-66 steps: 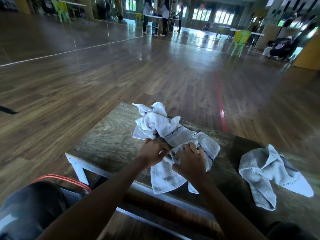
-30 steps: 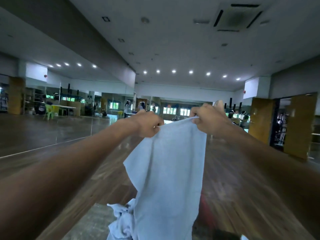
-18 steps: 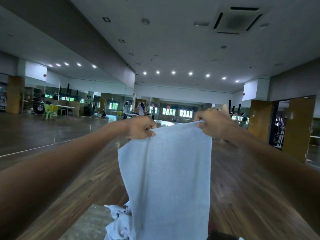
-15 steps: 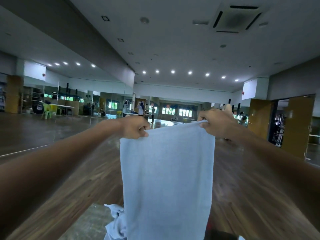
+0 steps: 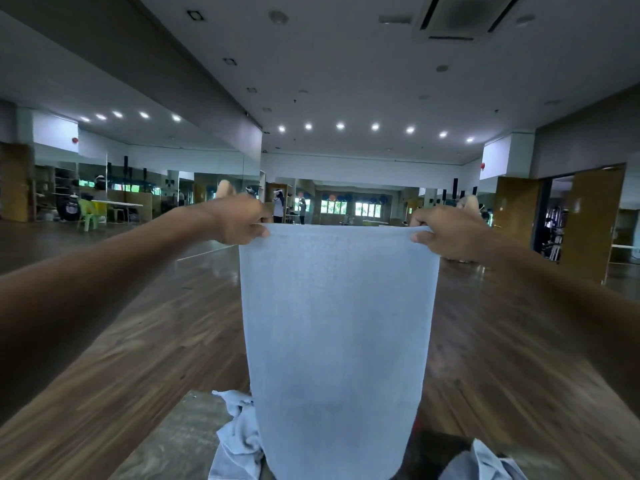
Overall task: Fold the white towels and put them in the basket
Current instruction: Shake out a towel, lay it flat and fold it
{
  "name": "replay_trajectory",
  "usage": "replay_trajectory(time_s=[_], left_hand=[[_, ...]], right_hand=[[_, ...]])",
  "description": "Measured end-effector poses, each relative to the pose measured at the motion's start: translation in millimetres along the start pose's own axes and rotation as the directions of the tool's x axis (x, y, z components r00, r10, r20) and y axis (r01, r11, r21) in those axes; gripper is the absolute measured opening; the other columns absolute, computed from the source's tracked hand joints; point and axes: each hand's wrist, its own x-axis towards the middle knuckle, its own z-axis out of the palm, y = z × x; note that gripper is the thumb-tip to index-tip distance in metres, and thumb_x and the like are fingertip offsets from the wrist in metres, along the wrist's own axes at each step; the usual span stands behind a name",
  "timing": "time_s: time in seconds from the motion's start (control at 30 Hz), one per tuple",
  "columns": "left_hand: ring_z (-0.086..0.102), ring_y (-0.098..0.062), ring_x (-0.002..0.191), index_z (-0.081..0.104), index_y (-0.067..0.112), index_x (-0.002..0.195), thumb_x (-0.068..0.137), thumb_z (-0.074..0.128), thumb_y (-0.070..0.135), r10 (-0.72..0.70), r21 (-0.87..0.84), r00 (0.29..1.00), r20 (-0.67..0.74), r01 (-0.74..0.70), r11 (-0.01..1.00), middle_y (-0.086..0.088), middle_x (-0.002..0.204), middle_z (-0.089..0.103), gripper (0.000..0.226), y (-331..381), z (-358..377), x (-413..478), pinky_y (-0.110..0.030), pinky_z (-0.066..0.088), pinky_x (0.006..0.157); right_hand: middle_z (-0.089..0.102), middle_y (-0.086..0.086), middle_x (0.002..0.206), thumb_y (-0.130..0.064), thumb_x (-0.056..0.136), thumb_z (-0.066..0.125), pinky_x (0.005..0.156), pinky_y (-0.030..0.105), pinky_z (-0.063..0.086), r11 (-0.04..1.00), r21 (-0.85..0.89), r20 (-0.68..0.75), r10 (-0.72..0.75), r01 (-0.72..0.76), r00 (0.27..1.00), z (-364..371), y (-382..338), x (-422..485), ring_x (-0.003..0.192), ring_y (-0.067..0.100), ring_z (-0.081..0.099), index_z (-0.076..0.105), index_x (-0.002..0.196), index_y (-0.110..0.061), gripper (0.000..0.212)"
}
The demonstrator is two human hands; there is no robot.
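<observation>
We find each grip clenched on an upper corner of the white towel [image 5: 336,341]: the left hand [image 5: 239,220] pinches the left corner, the right hand [image 5: 446,233] the right corner, fingers curled over the top hem with the knuckles toward us. The hem runs nearly level and taut between the two grips, and the cloth hangs below as one flat, smooth panel whose lower edge falls out of view at the bottom of the frame. We judge this hold to be deliberate: stretching the towel by its corners lets its own weight pull out creases and squares the edges before a first fold. Both arms are extended forward at about the same height, well apart, the left forearm entering from the lower left and the right forearm from the lower right, wrists roughly straight. Beneath the hanging panel, a crumpled towel [image 5: 239,441] lies on the tabletop [image 5: 173,445] to the left, and part of another towel [image 5: 485,462] shows at the lower right; both appear unfolded. The basket is not in view. We assess the task as at an early stage, with no folded towel visible. The wooden floor [image 5: 138,341] extends beyond.
</observation>
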Motion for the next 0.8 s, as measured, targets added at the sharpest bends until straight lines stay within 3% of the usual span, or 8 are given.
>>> replay_trajectory(time_s=[0.2,0.3,0.4,0.57,0.73,0.8], left_hand=[[0.048,-0.019,0.084,0.049,0.024,0.074,0.097,0.049,0.029,-0.060,0.027,0.978,-0.201,0.067,0.997,0.006,0.070,0.052,0.024,2,-33,18,-0.036,0.012,0.073],[0.045,-0.018,0.090,0.048,0.023,0.070,0.097,0.049,0.026,-0.092,0.071,0.954,-0.284,0.117,0.991,0.012,0.068,0.049,0.027,2,-56,32,-0.039,0.016,0.078],[0.043,-0.017,0.092,0.055,0.025,0.080,0.096,0.050,0.027,-0.091,0.110,0.918,-0.386,0.143,0.984,0.012,0.069,0.050,0.017,7,-73,40,-0.040,0.017,0.084],[0.046,-0.021,0.093,0.058,0.026,0.084,0.097,0.048,0.033,-0.093,0.182,0.893,-0.441,0.190,0.965,0.004,0.078,0.060,0.017,9,-87,43,-0.042,0.018,0.084],[0.049,-0.017,0.091,0.058,0.028,0.082,0.096,0.051,0.032,-0.100,0.101,0.909,-0.404,0.152,0.983,0.008,0.077,0.060,0.016,11,-93,43,-0.039,0.020,0.081],[0.055,-0.016,0.089,0.061,0.026,0.079,0.094,0.057,0.030,-0.117,-0.187,0.982,-0.150,0.088,0.978,0.003,0.085,0.065,0.016,9,-102,38,-0.034,0.031,0.082]], right_hand=[[0.061,-0.004,0.073,-0.025,0.097,0.044,0.069,0.033,0.009,0.999,0.001,-0.080,0.054,-0.054,0.995,-23,15,10,0.082,0.014,0.049,0.048,0.089,-0.029,0.010],[0.056,-0.005,0.066,-0.024,0.097,0.043,0.080,0.036,0.014,0.996,0.000,-0.121,0.090,-0.091,0.988,-45,22,19,0.080,0.017,0.045,0.047,0.087,-0.028,0.011],[0.056,-0.004,0.067,-0.026,0.097,0.046,0.092,0.039,0.018,0.991,0.022,-0.156,0.132,-0.130,0.979,-63,29,27,0.086,0.023,0.050,0.050,0.087,-0.024,0.010],[0.063,0.000,0.070,-0.028,0.095,0.051,0.097,0.040,0.016,0.980,0.131,-0.190,0.176,-0.153,0.966,-71,36,26,0.088,0.023,0.055,0.053,0.087,-0.023,0.010],[0.061,-0.003,0.070,-0.030,0.093,0.055,0.101,0.044,0.019,0.972,0.191,-0.149,0.168,-0.139,0.974,-79,42,21,0.084,0.022,0.054,0.055,0.085,-0.023,0.011],[0.063,0.000,0.079,-0.028,0.091,0.060,0.097,0.043,0.029,0.937,0.324,-0.055,0.153,-0.127,0.987,-87,46,21,0.077,0.022,0.056,0.057,0.085,-0.021,0.010]])
